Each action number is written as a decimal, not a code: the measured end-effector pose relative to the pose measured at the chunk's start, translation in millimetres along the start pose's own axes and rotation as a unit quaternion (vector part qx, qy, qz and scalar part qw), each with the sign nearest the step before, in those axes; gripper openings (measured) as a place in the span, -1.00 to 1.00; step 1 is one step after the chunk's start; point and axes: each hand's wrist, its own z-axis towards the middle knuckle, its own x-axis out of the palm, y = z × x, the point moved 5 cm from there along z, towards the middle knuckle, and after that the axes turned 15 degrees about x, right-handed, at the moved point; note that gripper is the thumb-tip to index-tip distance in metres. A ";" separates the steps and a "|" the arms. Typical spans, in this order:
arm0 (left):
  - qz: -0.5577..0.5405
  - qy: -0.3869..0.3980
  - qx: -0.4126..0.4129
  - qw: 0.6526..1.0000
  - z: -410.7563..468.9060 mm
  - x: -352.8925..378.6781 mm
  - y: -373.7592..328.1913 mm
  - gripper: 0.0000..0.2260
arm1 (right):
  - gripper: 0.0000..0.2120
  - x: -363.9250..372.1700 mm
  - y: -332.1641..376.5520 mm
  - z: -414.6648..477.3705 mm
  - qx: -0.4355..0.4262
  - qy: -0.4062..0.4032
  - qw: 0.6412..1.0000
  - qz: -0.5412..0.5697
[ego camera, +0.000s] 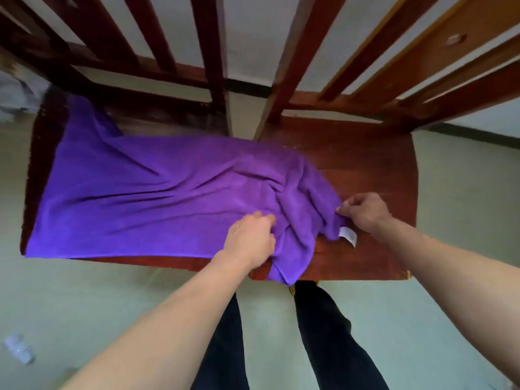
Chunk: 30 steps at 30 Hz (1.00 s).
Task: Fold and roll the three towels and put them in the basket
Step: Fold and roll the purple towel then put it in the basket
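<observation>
A purple towel (146, 192) lies spread and wrinkled across two wooden chair seats pushed side by side. Its right end is bunched into folds, and a white label (348, 236) hangs from the corner there. My left hand (251, 240) grips the bunched cloth near the front edge of the seats. My right hand (363, 211) pinches the towel's right corner just above the label. No basket and no other towel is in view.
The right chair seat (374, 164) shows bare wood beyond the towel. Slatted chair backs (213, 52) rise behind both seats. My legs stand at the front edge. A clear plastic bottle (18, 349) lies on the pale floor at the lower left.
</observation>
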 end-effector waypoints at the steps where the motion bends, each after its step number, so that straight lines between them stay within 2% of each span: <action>1: -0.001 0.019 -0.005 1.000 4.0 16.6 -13.6 -0.73 | -0.81 -2.0 -3.4 6.3 -0.019 0.005 1.000 0.013; 4: -0.016 0.054 -0.037 0.998 7.9 49.8 -33.3 -0.66 | -0.82 -24.7 2.0 20.9 -0.081 -0.028 0.993 0.079; 7: -0.028 0.029 -0.078 0.996 14.1 61.5 -43.2 -0.61 | -0.94 -67.6 20.0 36.1 -0.144 -0.085 0.980 0.106; 9: -0.033 0.004 -0.093 0.995 20.5 62.2 -51.8 -0.56 | -0.86 -95.9 39.3 41.2 -0.204 -0.108 0.967 0.106; 11: -0.038 -0.013 -0.107 0.993 23.8 59.9 -56.0 -0.48 | -0.73 -111.7 50.8 42.1 -0.224 -0.108 0.959 0.136; 13: -0.048 -0.041 -0.134 0.989 24.6 55.8 -55.4 -0.46 | -0.64 -109.9 40.7 50.4 -0.166 -0.106 0.968 0.154; 15: -0.061 -0.075 -0.157 0.983 23.4 51.7 -51.2 -0.51 | -0.52 -88.0 11.7 58.7 -0.045 -0.068 0.976 0.202; 16: -0.064 -0.089 -0.161 0.981 24.2 49.5 -49.2 -0.53 | -0.49 -70.2 -4.2 59.8 0.016 -0.018 0.974 0.225; 18: -0.068 -0.108 -0.160 0.979 26.6 46.2 -44.3 -0.54 | -0.60 -32.0 -19.1 45.1 0.094 0.109 0.959 0.243; 20: -0.088 -0.130 -0.158 0.975 28.2 43.1 -38.3 -0.57 | -0.66 -9.8 -16.2 36.2 0.086 0.136 0.956 0.244; 23: -0.163 -0.204 -0.187 0.947 25.0 36.7 -23.5 -0.65 | -0.77 -6.8 4.9 36.6 0.055 0.094 0.955 0.278; 26: -0.207 -0.284 -0.252 0.901 16.3 24.2 -1.9 -0.75 | -0.83 -11.9 23.2 35.7 0.073 0.136 0.930 0.333; 30: -0.233 -0.329 -0.322 0.857 13.5 7.8 29.8 -0.87 | -0.95 -11.7 32.3 23.7 0.069 0.200 0.888 0.409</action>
